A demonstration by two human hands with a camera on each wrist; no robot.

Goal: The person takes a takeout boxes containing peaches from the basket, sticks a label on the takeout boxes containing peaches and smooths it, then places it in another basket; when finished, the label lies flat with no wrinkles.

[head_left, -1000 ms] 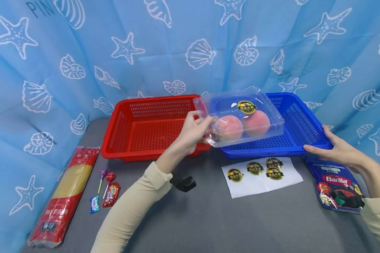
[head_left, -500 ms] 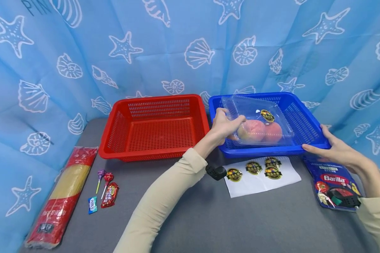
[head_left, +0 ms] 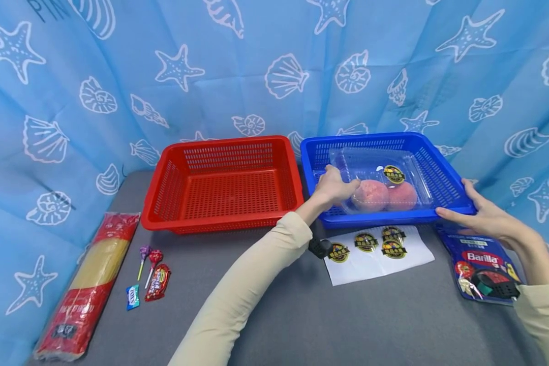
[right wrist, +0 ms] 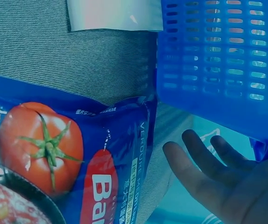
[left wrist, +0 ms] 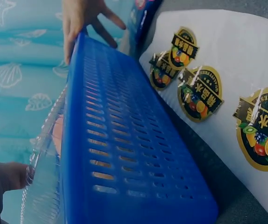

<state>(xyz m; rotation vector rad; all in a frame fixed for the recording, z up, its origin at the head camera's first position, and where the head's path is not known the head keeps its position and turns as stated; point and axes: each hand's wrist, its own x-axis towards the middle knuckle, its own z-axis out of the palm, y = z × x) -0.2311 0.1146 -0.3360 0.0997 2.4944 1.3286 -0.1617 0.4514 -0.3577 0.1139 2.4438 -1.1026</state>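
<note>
My left hand (head_left: 333,187) pinches the left edge of a clear plastic clamshell box (head_left: 363,160), its thumb on top. Inside that box are two peaches (head_left: 370,195), and a round fruit sticker (head_left: 394,174) is on the lid. The box sits within the blue basket (head_left: 384,219). In the left wrist view, the left thumb (left wrist: 16,176) touches the clear box's edge, and the left fingers are hidden. At the basket's front right corner is my right hand (head_left: 491,216), thumb resting along the rim, other fingers extended outside the wall, as the right wrist view shows.
A red basket (head_left: 231,222) stands left of the blue one. White paper with several stickers (head_left: 365,242) lies in front, beside a blue Barilla pouch (head_left: 480,262). At left are a noodle pack (head_left: 89,284), two lollipops (head_left: 154,256), a red-wrapped candy (head_left: 158,282) and a small blue packet (head_left: 132,297).
My left hand has moved the clear box right and down, from above the gap between the baskets into the blue basket, where it now lies flatter. My right hand has stayed at the basket corner.
</note>
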